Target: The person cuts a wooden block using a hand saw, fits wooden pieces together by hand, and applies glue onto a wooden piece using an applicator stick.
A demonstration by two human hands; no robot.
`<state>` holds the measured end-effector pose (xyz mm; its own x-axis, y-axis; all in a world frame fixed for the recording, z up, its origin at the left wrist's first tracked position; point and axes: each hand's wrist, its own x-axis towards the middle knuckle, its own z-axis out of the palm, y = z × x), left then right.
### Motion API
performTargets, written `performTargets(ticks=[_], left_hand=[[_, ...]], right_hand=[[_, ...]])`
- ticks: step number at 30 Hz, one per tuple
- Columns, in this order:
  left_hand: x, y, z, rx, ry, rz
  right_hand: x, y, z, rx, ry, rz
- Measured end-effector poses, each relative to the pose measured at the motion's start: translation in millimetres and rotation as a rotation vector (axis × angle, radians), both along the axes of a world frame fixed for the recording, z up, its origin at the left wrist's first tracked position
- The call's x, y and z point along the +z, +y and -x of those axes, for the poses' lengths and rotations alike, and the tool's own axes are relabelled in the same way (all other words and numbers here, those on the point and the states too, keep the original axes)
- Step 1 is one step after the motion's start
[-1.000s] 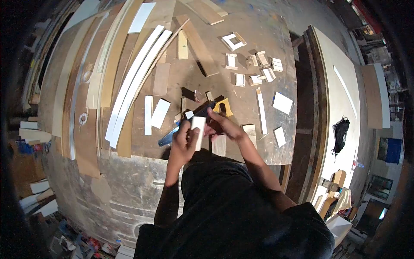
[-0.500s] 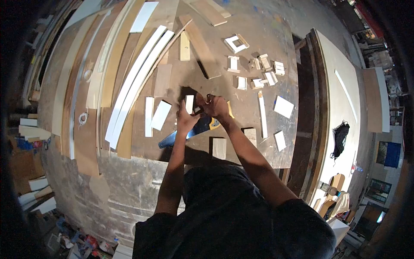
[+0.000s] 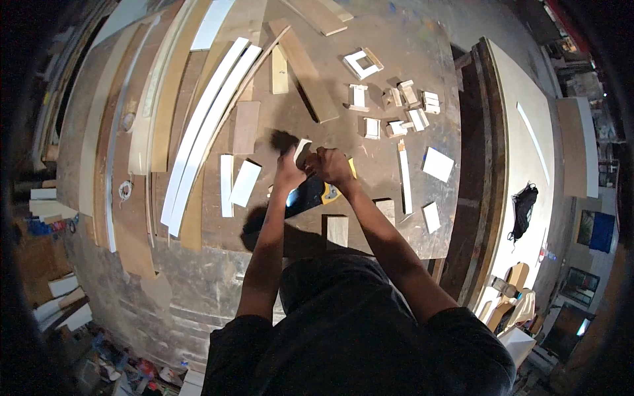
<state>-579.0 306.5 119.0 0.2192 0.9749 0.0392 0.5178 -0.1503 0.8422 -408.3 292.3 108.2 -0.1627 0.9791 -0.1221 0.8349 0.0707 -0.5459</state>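
My left hand (image 3: pixel 288 173) is closed around a small white-faced wooden block (image 3: pixel 303 146), which stands up tilted between thumb and fingers. Against it, my right hand (image 3: pixel 335 167) is curled with its fingers bent; whatever sits in them is hidden. Both hands are close together over the workbench (image 3: pixel 297 112). Beneath them lies a handsaw (image 3: pixel 329 193) with a yellow and black handle, its blade mostly in shadow. A white strip (image 3: pixel 226 185) and a white rectangular piece (image 3: pixel 246 183) lie left of my left hand.
Small wooden assemblies (image 3: pixel 358 97) cluster at the right back, near a square frame (image 3: pixel 362 63). Long boards and white strips (image 3: pixel 210 132) cover the left side. Wooden blocks (image 3: pixel 337 231) lie near the front edge. A second table (image 3: pixel 528 145) stands to the right.
The block in my left hand has tilted and turned, and now sits closer to my right hand. My right hand remains curled beside it. The view has shifted slightly.
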Motion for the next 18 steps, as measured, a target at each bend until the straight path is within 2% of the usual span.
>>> performTargets(ticks=[3, 7, 9, 11, 12, 14, 15, 17, 18], left_hand=[[5.0, -0.7, 0.1, -0.007, -0.044, -0.071], [-14.5, -0.7, 2.2, -0.004, 0.040, -0.106], [-21.4, 1.1, 2.7, -0.002, 0.082, -0.121], [-21.1, 2.4, 4.4, -0.095, -0.100, 0.030], [-26.6, 0.9, 6.2, -0.093, -0.099, 0.027], [-37.6, -5.3, 8.1, 0.010, 0.095, -0.180], [-24.5, -9.0, 9.3, 0.013, 0.094, -0.183], [17.6, -18.7, 11.9, 0.042, -0.160, -0.033], [14.9, -22.4, 18.1, 0.044, -0.162, -0.038]], right_hand=[[-1.6, 3.5, -12.3, 0.116, 0.098, -0.091], [-8.5, -3.1, -22.6, 0.069, 0.118, -0.202], [-5.4, -6.5, -24.9, -0.104, 0.337, -0.080], [19.0, -10.8, -28.0, -0.230, 0.557, 0.068], [26.5, -13.7, -31.8, -0.297, 0.701, 0.178], [39.9, -19.0, -33.5, -0.301, 0.678, 0.157], [50.4, -23.0, -33.1, -0.392, 0.759, 0.218], [65.5, -30.6, -35.0, -0.478, 0.838, 0.275], [71.7, -33.8, -37.8, -0.496, 0.877, 0.294]])
